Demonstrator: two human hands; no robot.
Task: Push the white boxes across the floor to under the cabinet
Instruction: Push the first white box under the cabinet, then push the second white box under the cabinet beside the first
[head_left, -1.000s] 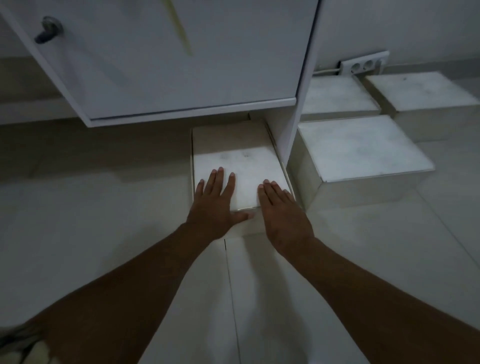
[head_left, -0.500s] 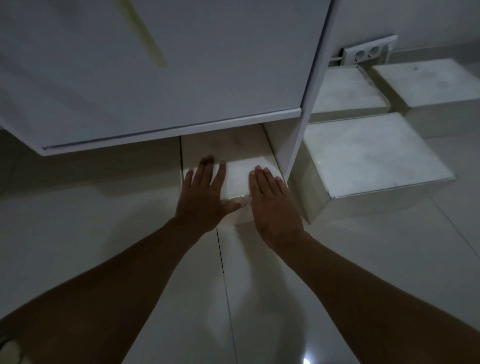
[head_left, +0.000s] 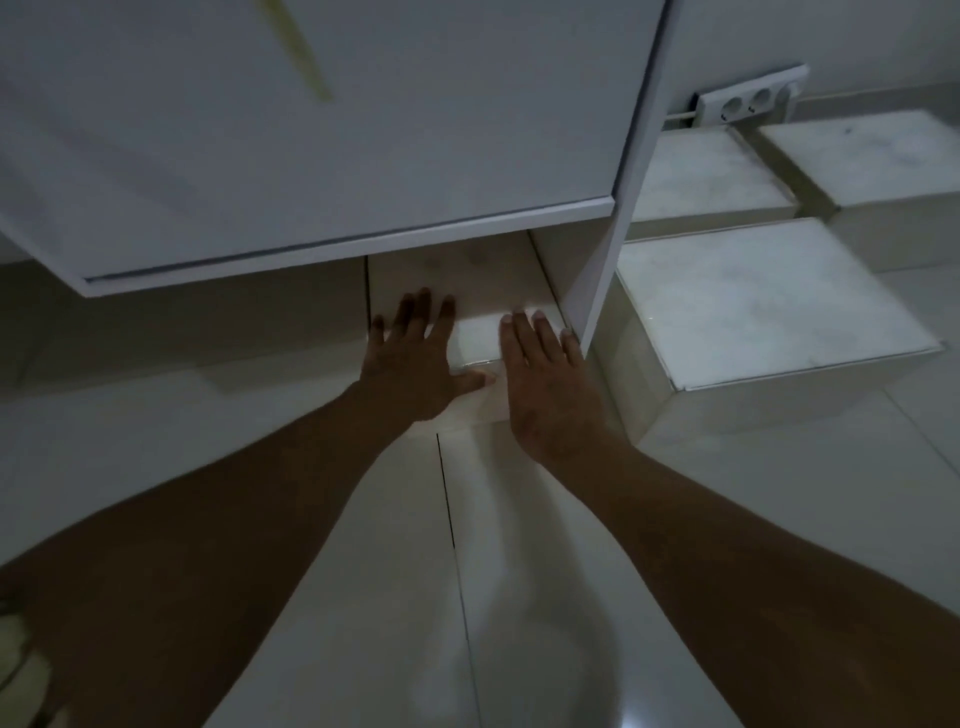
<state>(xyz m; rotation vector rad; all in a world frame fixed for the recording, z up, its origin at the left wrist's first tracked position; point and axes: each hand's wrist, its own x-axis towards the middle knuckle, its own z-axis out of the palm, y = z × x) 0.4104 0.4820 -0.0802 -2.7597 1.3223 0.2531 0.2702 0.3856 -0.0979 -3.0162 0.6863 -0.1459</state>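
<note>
A white box (head_left: 475, 338) lies on the floor, most of it under the white cabinet (head_left: 322, 156); only its near end sticks out. My left hand (head_left: 415, 358) lies flat on the box's near left part, fingers straight and spread. My right hand (head_left: 545, 374) lies flat on its near right part, beside the cabinet's side panel (head_left: 597, 291). To the right of that panel stands a second white box (head_left: 753, 312) in the open.
Two more white boxes (head_left: 701, 176) (head_left: 878, 156) sit behind the second one, near the wall. A power strip (head_left: 748, 101) lies along the wall base. Pale floor tiles (head_left: 519, 571) spread out in front of me.
Both hands have slid the box further under the cabinet; less of its top shows now. My view has moved closer to the cabinet.
</note>
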